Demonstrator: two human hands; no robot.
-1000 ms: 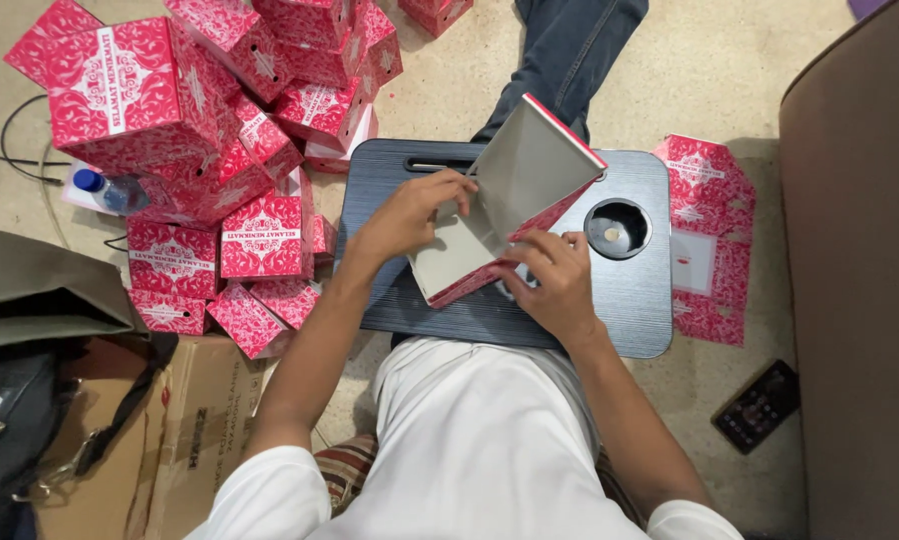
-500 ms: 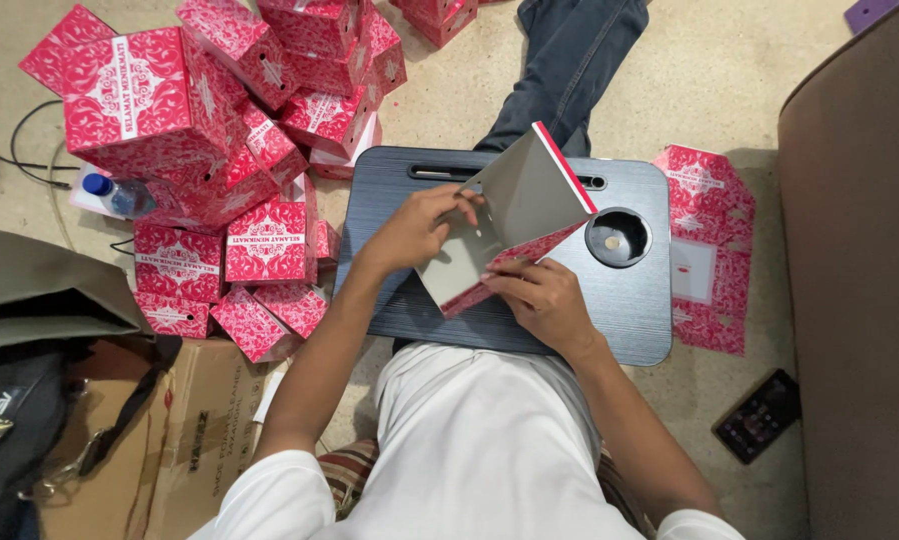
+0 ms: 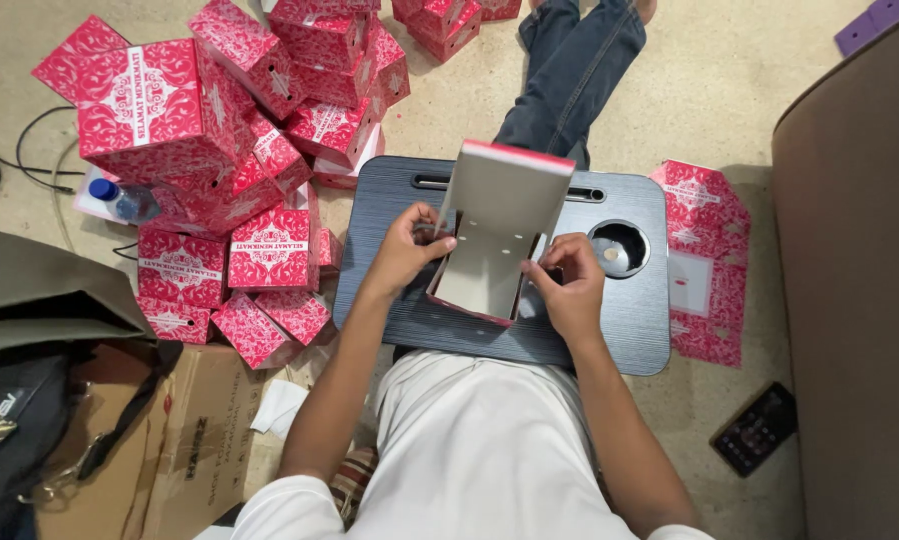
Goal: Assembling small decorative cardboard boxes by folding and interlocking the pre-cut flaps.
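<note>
As the flat carton has come up from the tray since a second ago, I now see a half-formed box (image 3: 489, 245) standing on the dark lap tray (image 3: 639, 330), which serves here as the counter. Before, the sheet lay tilted between the hands; now its grey inner walls stand upright, with the tall back panel rising toward 12 o'clock and the pink outside showing only at the edges. I judge that the walls are set up and the side flaps are the part in hand.

At 10 o'clock from the tray lies the big pile of finished pink boxes (image 3: 229, 150) on the floor. At 3 o'clock lie the flat pink sheets (image 3: 707, 260), not yet folded.

The left hand (image 3: 409, 250) is at 9 o'clock of the box; its fingers are curled and pinch the left wall. The right hand (image 3: 574, 285) is at 3 o'clock of the box; its fingers are bent close together on the right flap and press it inward. Both hands touch only the box.

A round cup recess (image 3: 617, 248) in the tray sits just beside the right hand.
</note>
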